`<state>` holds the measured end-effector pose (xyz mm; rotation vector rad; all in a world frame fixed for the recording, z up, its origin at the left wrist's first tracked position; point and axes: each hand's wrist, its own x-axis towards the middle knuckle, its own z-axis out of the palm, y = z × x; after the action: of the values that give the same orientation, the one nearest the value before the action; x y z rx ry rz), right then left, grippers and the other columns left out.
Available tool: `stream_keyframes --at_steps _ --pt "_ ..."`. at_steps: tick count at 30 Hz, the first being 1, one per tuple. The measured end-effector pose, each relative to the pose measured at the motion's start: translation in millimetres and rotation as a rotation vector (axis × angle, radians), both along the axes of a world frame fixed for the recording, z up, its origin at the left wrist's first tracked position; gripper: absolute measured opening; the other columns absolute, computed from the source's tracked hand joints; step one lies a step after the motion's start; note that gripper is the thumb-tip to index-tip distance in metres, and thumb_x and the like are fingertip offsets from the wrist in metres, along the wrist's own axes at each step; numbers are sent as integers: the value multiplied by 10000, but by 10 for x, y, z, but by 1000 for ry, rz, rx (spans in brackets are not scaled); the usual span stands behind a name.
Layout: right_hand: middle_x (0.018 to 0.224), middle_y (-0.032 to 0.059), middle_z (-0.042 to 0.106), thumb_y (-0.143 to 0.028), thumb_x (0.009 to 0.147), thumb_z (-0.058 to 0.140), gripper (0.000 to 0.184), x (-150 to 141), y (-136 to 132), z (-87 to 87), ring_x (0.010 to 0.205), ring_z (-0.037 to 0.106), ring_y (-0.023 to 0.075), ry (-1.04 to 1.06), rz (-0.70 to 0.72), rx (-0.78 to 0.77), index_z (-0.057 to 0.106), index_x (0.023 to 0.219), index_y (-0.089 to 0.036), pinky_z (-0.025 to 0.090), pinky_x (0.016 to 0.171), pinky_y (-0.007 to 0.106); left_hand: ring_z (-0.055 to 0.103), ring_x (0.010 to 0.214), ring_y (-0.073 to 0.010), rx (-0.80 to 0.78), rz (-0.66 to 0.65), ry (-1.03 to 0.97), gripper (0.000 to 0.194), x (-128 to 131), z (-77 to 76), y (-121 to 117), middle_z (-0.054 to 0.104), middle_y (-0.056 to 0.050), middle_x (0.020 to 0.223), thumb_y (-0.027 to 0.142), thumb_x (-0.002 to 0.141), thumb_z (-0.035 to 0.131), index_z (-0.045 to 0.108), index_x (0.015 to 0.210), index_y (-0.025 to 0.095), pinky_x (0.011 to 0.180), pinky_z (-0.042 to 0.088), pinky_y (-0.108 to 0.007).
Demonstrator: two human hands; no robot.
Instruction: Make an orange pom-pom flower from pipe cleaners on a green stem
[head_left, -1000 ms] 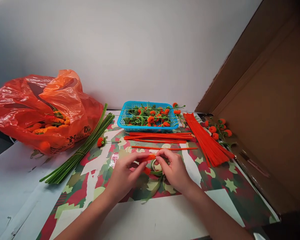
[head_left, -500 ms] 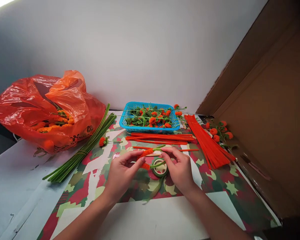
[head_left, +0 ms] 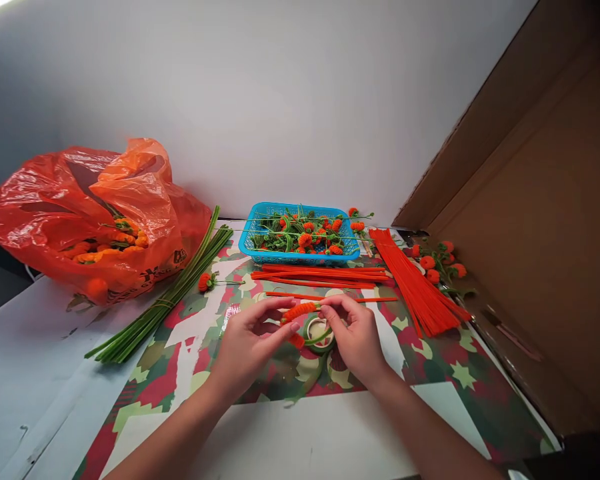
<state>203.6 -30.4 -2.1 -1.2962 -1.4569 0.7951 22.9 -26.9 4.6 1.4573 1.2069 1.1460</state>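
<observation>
I see the orange coil (head_left: 301,311) up between the 2 hands, above the desk (head_left: 155,383), lying nearly level and dipping a little toward its left end. Half a second ago it tipped more steeply, and a length of green stuck out past its right end; now only a short bit of green shows there, right at the right hand (head_left: 357,337). To me that means the coil is steadied from both ends, with the right hand working that tip. The left hand (head_left: 247,340) has its thumb and fingers around the coil's left part; the right fingers are pinched at the green tip, though I can't quite make out how tight that contact is.

Just below hangs another orange piece (head_left: 297,341), beside the left thumb, with a green strand (head_left: 316,340) curving from it across the roll of green tape (head_left: 307,329). Behind the hands, 1 loose orange strip (head_left: 285,295) lies crosswise, then the stack of orange strips (head_left: 320,275), then the blue basket (head_left: 265,254) of flowers. None of these has shifted noticeably.
</observation>
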Motion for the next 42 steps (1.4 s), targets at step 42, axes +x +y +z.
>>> stream_keyframes --at_steps 42 --pt "740 21 546 -256 877 542 163 52 14 51 759 523 171 -271 41 77 675 802 -199 405 694 297 616 649 -139 -448 76 -394 400 -11 -70 84 679 -25 707 485 724 729 744 963 164 523 478 -202"
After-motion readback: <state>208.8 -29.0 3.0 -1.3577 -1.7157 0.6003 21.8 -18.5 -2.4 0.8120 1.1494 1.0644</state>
